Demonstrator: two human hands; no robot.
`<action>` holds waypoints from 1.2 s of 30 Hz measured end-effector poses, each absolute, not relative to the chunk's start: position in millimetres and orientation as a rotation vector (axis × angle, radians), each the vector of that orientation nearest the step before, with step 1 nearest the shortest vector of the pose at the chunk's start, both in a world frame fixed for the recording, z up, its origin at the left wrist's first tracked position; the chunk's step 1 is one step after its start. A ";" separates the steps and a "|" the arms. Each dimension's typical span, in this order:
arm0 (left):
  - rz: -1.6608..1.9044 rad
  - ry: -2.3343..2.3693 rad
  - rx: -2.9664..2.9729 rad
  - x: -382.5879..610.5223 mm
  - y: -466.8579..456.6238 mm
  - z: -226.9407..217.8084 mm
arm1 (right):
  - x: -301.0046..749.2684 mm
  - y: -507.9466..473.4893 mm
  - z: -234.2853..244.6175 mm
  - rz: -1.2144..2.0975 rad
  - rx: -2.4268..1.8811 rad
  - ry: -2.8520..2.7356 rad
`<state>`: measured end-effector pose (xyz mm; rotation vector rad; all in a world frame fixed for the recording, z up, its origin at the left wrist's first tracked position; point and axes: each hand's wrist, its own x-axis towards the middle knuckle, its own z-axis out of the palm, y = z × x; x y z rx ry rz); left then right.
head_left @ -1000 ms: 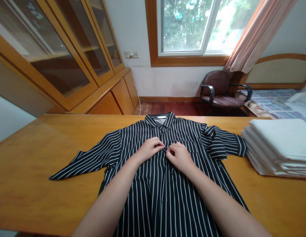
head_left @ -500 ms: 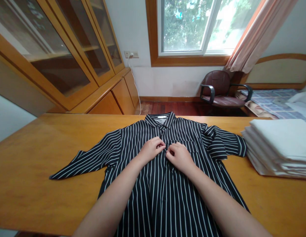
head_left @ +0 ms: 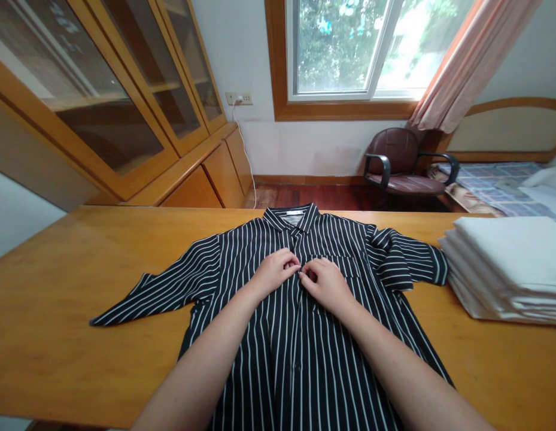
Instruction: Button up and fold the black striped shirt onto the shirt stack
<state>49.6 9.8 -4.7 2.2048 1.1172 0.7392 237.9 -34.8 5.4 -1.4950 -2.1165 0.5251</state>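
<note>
A black shirt with white stripes (head_left: 255, 335) lies front up on the wooden table (head_left: 48, 287), collar toward the far edge. Its left-hand sleeve stretches out across the wood, while the other sleeve is bent and bunched near the white stack. My left hand (head_left: 278, 269) pinches the front placket at chest height. Close against it, my right hand (head_left: 325, 280) grips the same placket from the other side, beside the chest pocket (head_left: 349, 265). Fingertips of both hands nearly meet; any button between them is hidden. Lower down the placket, one dark button (head_left: 297, 366) shows.
A stack of folded white cloth (head_left: 506, 257) stands at the table's right. Beyond the far edge are a maroon armchair (head_left: 397, 155) and a bed with a checked cover (head_left: 497, 182). A glass-door cabinet (head_left: 125, 120) rises at the left; a white cable (head_left: 245, 149) hangs from the wall socket.
Both hands stay at the placket, with only a slight shift of the fingers; my right fingertips have come a little closer to the left. The shirt lies almost the same.
</note>
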 end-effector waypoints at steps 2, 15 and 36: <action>0.738 1.120 2.195 49.8 9.9 -4.2 | 238.5 -33.5 3.7 0.550 -1.486 -2.107; 0.843 1.171 1.928 49.0 9.2 -3.9 | 238.9 -33.2 3.9 0.558 -1.493 -2.077; 0.584 0.986 2.414 36.3 4.7 13.3 | 239.9 -33.2 2.8 0.573 -1.499 -2.017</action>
